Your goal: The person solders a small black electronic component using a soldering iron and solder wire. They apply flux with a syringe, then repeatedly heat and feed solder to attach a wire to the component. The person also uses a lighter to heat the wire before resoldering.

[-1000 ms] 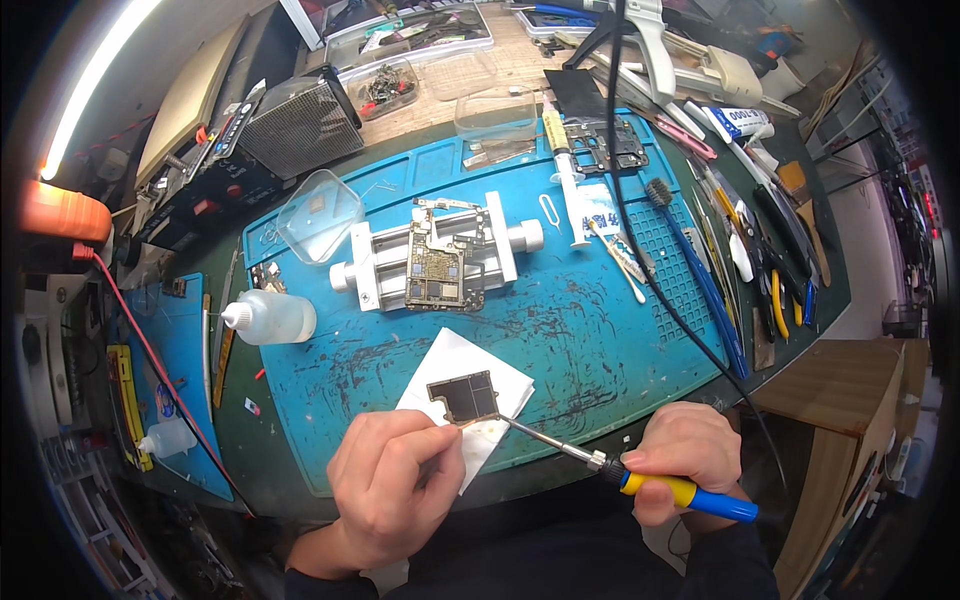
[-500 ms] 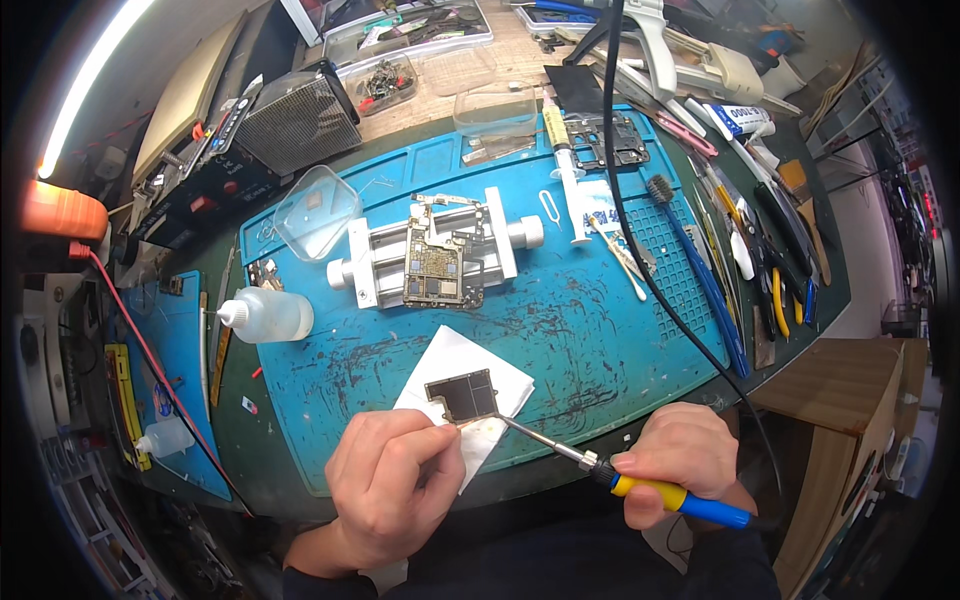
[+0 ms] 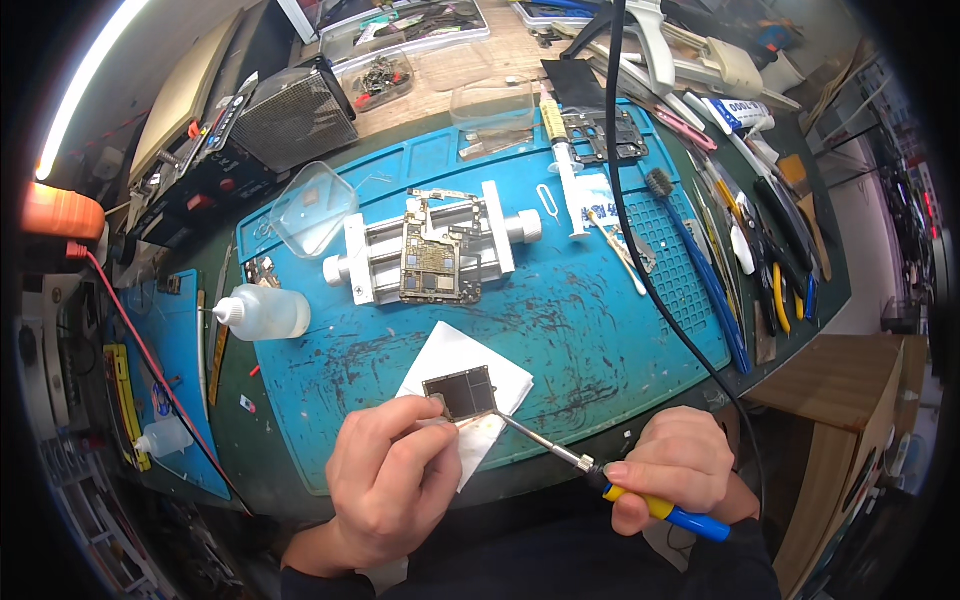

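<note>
My right hand (image 3: 680, 462) is closed round the yellow and blue handle of a soldering iron (image 3: 548, 444). The iron's tip meets the lower right corner of a small dark circuit board piece (image 3: 466, 392). With closed fingers, my left hand (image 3: 395, 470) pinches that board piece at its lower left edge; the fingertips partly cover it. Underneath lies a folded white tissue (image 3: 470, 350) on the blue work mat (image 3: 560, 340). Farther off, a phone logic board (image 3: 432, 262) rests in a silver clamp holder (image 3: 375, 260).
A squeeze bottle (image 3: 268, 312) and a clear plastic box (image 3: 312, 210) stand left of the holder. A syringe (image 3: 562, 165), a cotton swab (image 3: 622, 258) and a blue brush (image 3: 700, 270) lie to the right. A black cable (image 3: 625, 230) hangs across the right side. Pliers (image 3: 780, 290) lie beyond.
My left fingers have shifted slightly up over the board piece's left edge. The iron's handle has moved a little left, while its tip stays at the same corner.
</note>
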`<state>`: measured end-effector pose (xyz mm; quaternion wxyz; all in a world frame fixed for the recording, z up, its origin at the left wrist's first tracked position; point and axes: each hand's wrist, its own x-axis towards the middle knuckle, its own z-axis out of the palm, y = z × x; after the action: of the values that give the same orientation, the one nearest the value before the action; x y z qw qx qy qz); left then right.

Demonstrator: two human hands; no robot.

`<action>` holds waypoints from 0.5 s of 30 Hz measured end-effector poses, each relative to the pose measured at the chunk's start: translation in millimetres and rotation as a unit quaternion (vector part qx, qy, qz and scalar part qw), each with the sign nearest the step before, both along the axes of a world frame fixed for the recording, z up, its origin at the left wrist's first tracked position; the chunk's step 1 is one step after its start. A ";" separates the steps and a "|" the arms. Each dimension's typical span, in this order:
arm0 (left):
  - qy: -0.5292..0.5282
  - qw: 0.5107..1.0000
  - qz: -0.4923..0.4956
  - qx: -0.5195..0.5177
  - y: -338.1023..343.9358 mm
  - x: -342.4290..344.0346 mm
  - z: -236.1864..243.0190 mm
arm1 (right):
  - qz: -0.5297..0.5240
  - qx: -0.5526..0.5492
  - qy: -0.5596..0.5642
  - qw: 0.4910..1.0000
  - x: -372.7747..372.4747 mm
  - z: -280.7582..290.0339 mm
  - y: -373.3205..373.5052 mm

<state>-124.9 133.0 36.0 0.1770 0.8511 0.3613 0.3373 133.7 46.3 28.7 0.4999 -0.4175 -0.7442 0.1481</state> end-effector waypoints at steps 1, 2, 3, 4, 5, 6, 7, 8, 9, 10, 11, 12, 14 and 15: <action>0.001 1.000 -0.003 0.005 0.6 0.2 -0.1 | -0.001 0.000 0.002 1.000 0.1 0.3 0.0; 0.002 1.000 -0.006 0.010 1.0 0.2 -0.2 | -0.001 -0.001 0.004 1.000 0.1 0.5 -0.1; 0.006 1.000 -0.009 0.006 1.0 -0.2 0.6 | -0.002 -0.001 0.006 1.000 0.2 0.6 -0.2; 0.009 1.000 -0.010 0.002 0.5 -1.0 2.2 | -0.001 -0.001 0.007 1.000 0.2 0.5 -0.3; 0.013 1.000 -0.012 -0.001 0.3 -1.4 3.2 | -0.001 -0.001 0.009 1.000 0.2 0.2 -0.4; 0.013 1.000 -0.011 -0.002 0.4 -1.2 3.6 | -0.001 -0.002 0.010 1.000 0.2 0.0 -0.4; 0.014 1.000 -0.010 -0.002 0.5 -0.9 3.9 | -0.001 -0.003 0.011 1.000 0.2 -0.2 -0.6; 0.014 1.000 -0.009 -0.002 0.6 -0.7 4.1 | 0.000 -0.004 0.012 1.000 0.3 -0.3 -0.7; 0.014 1.000 -0.009 -0.004 0.5 -0.8 4.3 | 0.000 -0.005 0.013 1.000 0.3 -0.3 -0.7; 0.013 1.000 -0.009 -0.006 0.3 -1.0 4.3 | 0.001 -0.005 0.015 1.000 0.2 -0.5 -0.7; 0.013 1.000 -0.010 -0.007 0.1 -1.2 4.3 | 0.002 -0.004 0.016 1.000 0.1 -0.5 -0.6; 0.013 1.000 -0.011 -0.006 0.2 -1.2 4.3 | 0.003 -0.003 0.017 1.000 0.1 -0.6 -0.5; 0.011 1.000 -0.012 -0.004 0.6 -1.2 4.1 | 0.004 -0.001 0.015 1.000 0.4 -1.2 -0.2; 0.011 1.000 -0.012 -0.006 0.5 -1.3 4.2 | 0.005 0.001 0.013 1.000 0.5 -1.4 -0.1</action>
<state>-126.2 133.5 40.2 0.1818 0.8581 0.3552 0.3233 134.2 46.1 27.2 0.5091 -0.4113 -0.7398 0.1559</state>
